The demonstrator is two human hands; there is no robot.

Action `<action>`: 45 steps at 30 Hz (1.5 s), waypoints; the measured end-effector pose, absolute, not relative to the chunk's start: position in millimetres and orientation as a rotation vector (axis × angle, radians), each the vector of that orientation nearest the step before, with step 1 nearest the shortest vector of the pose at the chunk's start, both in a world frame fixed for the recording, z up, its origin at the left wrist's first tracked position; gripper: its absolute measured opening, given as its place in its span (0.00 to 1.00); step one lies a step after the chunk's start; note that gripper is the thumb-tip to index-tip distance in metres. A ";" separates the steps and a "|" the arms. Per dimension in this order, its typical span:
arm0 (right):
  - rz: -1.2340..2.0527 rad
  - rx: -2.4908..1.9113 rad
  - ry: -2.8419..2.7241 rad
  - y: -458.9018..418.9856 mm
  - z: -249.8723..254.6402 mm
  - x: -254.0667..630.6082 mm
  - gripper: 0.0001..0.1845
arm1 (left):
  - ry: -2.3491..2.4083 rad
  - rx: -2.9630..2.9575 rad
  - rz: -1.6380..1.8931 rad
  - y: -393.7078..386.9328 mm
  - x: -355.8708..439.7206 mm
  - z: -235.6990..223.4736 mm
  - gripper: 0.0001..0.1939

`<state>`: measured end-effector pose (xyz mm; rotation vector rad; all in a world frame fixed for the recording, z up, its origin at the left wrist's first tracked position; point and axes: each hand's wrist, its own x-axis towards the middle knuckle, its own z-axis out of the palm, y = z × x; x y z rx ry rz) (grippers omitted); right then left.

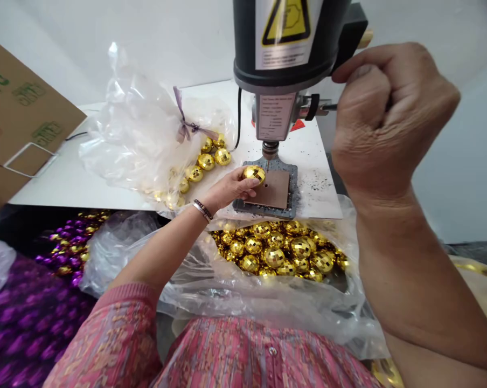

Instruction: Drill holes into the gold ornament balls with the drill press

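My left hand [230, 189] pinches a gold mirrored ball [254, 173] and holds it on the brown pad [275, 189] of a small bench drill [286, 59], just under the drill bit [269, 156]. My right hand [384, 116] is closed in a fist round the drill's side lever [323, 107], raised near the machine's head. A bracelet sits on my left wrist.
A clear plastic bag [268, 302] on my lap holds several gold balls [284, 250]. Another clear bag [146, 140] on the white table [65, 178] spills more gold balls. Purple balls [65, 253] lie at the lower left. A cardboard box [17, 124] stands at the left.
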<state>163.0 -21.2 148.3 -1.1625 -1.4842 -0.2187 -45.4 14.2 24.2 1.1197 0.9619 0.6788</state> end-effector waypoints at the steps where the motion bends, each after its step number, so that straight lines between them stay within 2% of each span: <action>1: -0.215 -1.168 -1.487 -21.3 148.7 162.7 0.19 | 0.974 1.134 0.667 14.6 -42.0 24.2 0.14; 8: -0.190 -1.223 -1.525 -23.6 151.2 163.9 0.18 | 1.094 1.180 0.571 9.5 -24.5 38.2 0.07; 15: -0.168 -1.254 -1.525 -25.1 152.2 163.6 0.18 | 1.232 1.296 0.545 8.7 -14.2 45.4 0.06; 25: -0.143 -1.319 -1.594 -20.6 164.9 169.6 0.18 | 1.349 1.626 0.455 10.0 -7.8 48.4 0.17; 31: -0.289 -1.118 -1.618 -27.3 141.1 170.0 0.19 | 1.336 1.715 0.480 12.9 -11.7 36.9 0.24; 36: -0.360 -1.092 -1.569 -33.0 115.9 167.8 0.19 | 1.293 1.727 0.516 12.8 -11.2 34.1 0.23; 45: -0.500 -1.088 -1.538 -29.0 98.1 168.5 0.18 | 1.270 1.709 0.572 15.8 -12.7 21.0 0.27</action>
